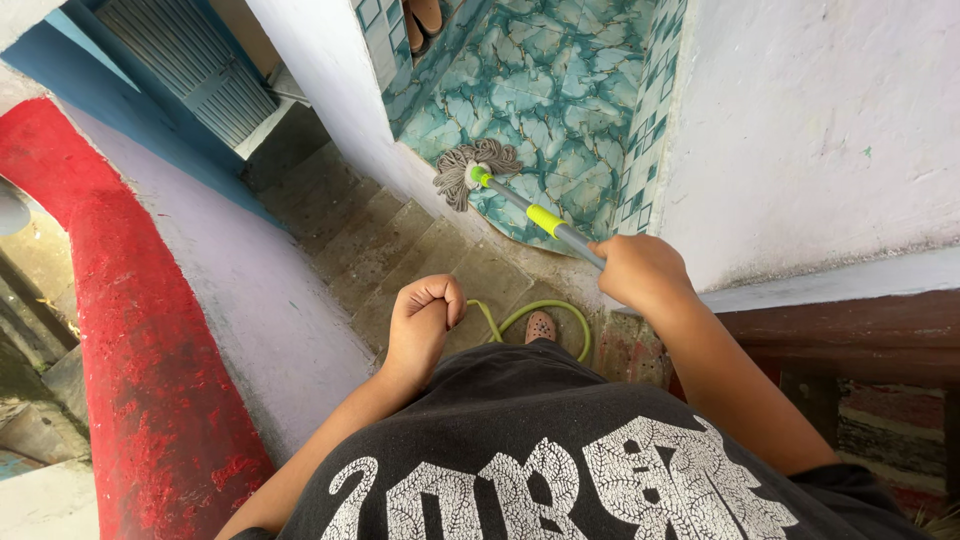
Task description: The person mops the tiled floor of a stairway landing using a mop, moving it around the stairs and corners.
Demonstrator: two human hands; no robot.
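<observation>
My right hand grips the grey metal handle of a mop with lime-green fittings. Its grey string head rests on the teal marbled tile floor, close to the doorway threshold. My left hand is closed around a thin lime-green hose that loops down by my foot in a brown clog. My black shirt with white print fills the bottom of the view.
Worn concrete steps descend to the left between a lilac wall and a white wall. A red painted curb runs along the left. A pair of sandals lies on the tiles at the top.
</observation>
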